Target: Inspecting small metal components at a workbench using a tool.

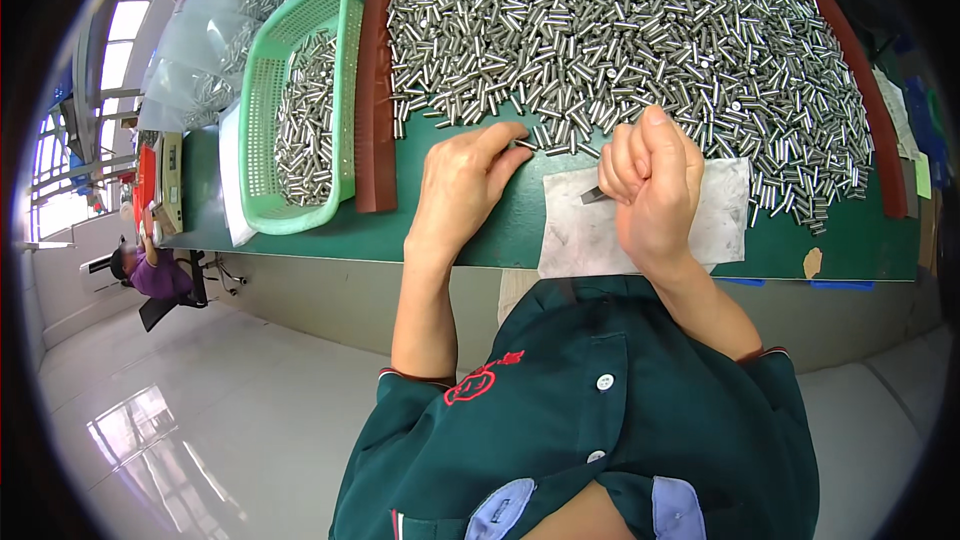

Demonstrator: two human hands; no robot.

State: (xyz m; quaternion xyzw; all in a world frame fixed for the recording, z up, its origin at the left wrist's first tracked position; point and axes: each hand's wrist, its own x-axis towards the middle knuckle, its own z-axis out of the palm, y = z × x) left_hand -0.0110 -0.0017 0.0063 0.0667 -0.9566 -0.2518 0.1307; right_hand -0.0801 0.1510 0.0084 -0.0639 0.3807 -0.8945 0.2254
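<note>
Left fingers [510, 131] pinching metal pin [526, 145], long axis sideways, right fingers [621, 168] curled round dark piece [592, 196] pointing left

place: factory workshop | long green worktable [490, 235] heaped with loose metal pins [620, 30] | more in mint plastic basket [256, 140], clear bags [205, 25] | seated co-worker [160, 275] (tiny, far left) | big windows [128, 35], shiny pale floor [280, 400]
</note>
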